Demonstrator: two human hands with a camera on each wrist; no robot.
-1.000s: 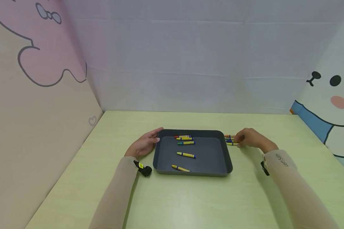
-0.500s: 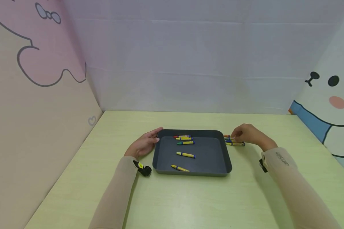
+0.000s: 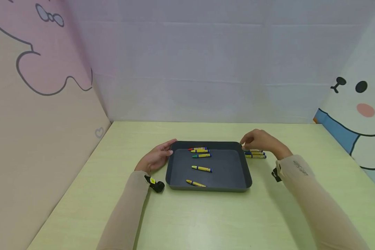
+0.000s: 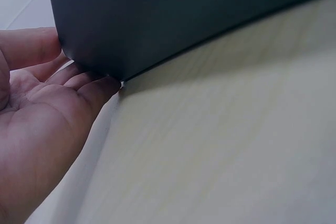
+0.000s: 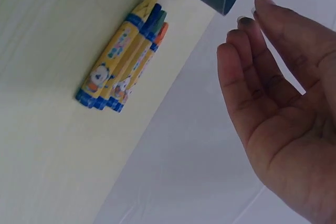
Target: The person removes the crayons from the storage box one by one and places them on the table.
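Note:
A dark grey tray point(image 3: 225, 170) lies on the table with several crayons inside, among them a green crayon point(image 3: 201, 156) and a yellow crayon point(image 3: 201, 168). My left hand point(image 3: 154, 159) holds the tray's left side, thumb at the rim; in the left wrist view its fingertips meet the tray's wall point(image 4: 184, 14). My right hand point(image 3: 260, 141) is at the tray's far right corner, fingers slightly bent and thumb near the index finger. I see nothing held in the right wrist view. Beside the tray's right side, several crayons point(image 5: 121, 59) lie side by side.
The pale wooden table point(image 3: 187, 218) stretches in front of the tray. A light wall sheet point(image 3: 187, 69) stands behind it, with cartoon-printed panels at left and right. A red crayon point(image 3: 197, 148) lies near the tray's back wall.
My right hand has left the crayons beside the tray and moved left and away from me to the tray's far right corner. My left hand stays on the tray.

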